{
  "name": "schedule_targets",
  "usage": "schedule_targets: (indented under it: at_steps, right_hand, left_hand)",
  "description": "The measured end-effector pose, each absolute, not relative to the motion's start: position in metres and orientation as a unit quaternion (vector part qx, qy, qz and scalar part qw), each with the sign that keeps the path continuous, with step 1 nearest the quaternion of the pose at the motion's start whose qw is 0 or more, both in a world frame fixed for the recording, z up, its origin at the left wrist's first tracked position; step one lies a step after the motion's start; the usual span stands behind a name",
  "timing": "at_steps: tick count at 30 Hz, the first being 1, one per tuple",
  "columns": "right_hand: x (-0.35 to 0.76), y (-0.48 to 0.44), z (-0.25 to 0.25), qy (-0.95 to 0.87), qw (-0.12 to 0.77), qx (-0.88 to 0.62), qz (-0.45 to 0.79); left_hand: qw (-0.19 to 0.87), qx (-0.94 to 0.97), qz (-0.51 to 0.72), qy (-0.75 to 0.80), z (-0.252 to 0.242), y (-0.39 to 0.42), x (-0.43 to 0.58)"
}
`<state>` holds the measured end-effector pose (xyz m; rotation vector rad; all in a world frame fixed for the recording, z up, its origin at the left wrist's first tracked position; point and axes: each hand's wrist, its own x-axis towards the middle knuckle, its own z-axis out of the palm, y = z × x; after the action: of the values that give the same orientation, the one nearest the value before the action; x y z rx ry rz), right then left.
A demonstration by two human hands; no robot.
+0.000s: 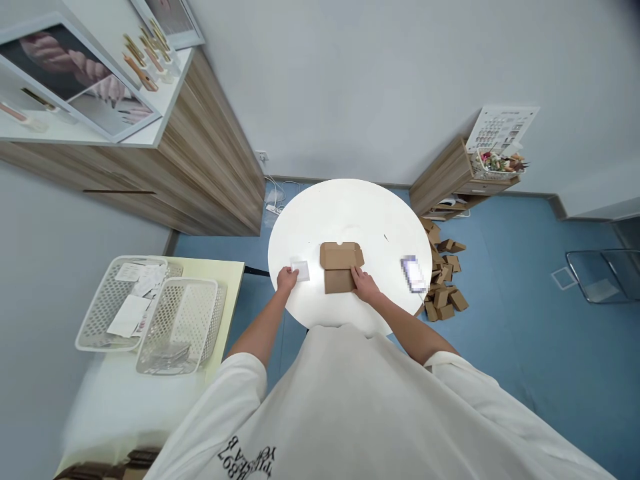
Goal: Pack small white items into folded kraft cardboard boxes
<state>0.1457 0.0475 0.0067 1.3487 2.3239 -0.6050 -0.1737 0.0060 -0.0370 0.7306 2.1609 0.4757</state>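
On the round white table, an open brown cardboard box lies with its flapped lid tipped back, away from me. My right hand grips the box's right side, thumb and fingers at its edge. To the left of the box, my left hand pinches the edge of a small, flat, whitish see-through square close to the tabletop. Whether the square is a bag or a thin case is too small to tell.
A pixelated phone-like item lies at the table's right. Several brown boxes are heaped on the floor beyond it. White baskets with papers and clear packets stand on a side table at left. A wooden cabinet rises behind.
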Motion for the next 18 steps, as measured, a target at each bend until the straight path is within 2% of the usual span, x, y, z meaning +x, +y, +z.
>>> schedule_targets:
  at_steps: [4,6,9,12,18]
  right_hand:
    - [0.148,0.047,0.006,0.829,0.182,0.482,-0.218]
    - [0.150,0.047,0.006,0.830,0.176,0.483,-0.217]
    - [0.151,0.045,0.004,0.830,0.169,0.488,-0.211]
    - [0.152,0.044,0.000,0.832,0.157,0.491,-0.205]
    - [0.154,0.043,-0.009,0.834,0.116,0.493,-0.220]
  left_hand:
    - [0.425,0.342,0.323,0.773,-0.018,0.002,-0.150]
    - [0.466,0.387,0.340,0.719,-0.011,0.003,-0.127]
    - [0.491,0.426,0.260,0.714,-0.009,0.007,-0.086]
    - [0.460,0.467,0.131,0.744,-0.014,0.014,-0.050]
    - [0.417,0.480,0.085,0.767,-0.023,0.021,-0.020]
